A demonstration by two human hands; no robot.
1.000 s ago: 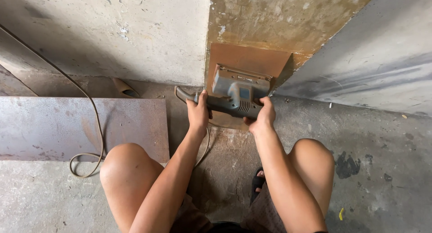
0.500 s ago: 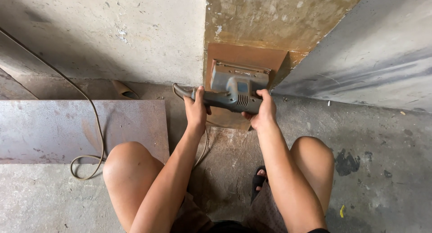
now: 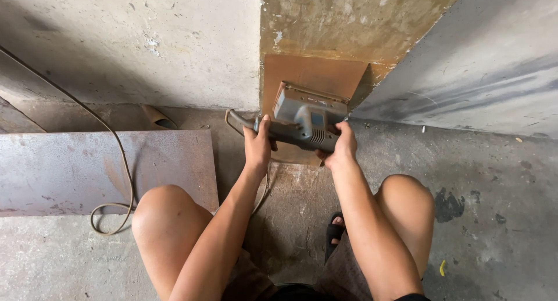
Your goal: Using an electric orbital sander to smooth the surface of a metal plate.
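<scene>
In the head view, the person crouched on the concrete floor (image 3: 500, 184) with both knees spread, holding a grey power sander (image 3: 307, 119) against a rusty brown metal sheet (image 3: 317, 77) that leaned upright at the foot of the wall (image 3: 145, 39). The left hand (image 3: 257, 145) gripped the tool's rear handle, its fingers (image 3: 264, 126) wrapped fully shut around it. The right hand (image 3: 342, 147) clasped the lower front corner of the sander body, fingers curled closed on the housing.

Compared with a second before, the sander had climbed a little up the sheet and its body had tipped, so the top face showed more toward the camera; half a second before it sat lower and flatter. Both hands had kept their grip throughout and simply rode up with it. That read, as a judgement, as one stroke of a back-and-forth pass over the lower part of the sheet, with the upper brown area not yet reached.

A power cord (image 3: 119, 179) ran from the tool's handle across the floor and looped over a flat steel plate (image 3: 87, 167) lying to the left. A black sandal (image 3: 334, 234) showed between the knees.
</scene>
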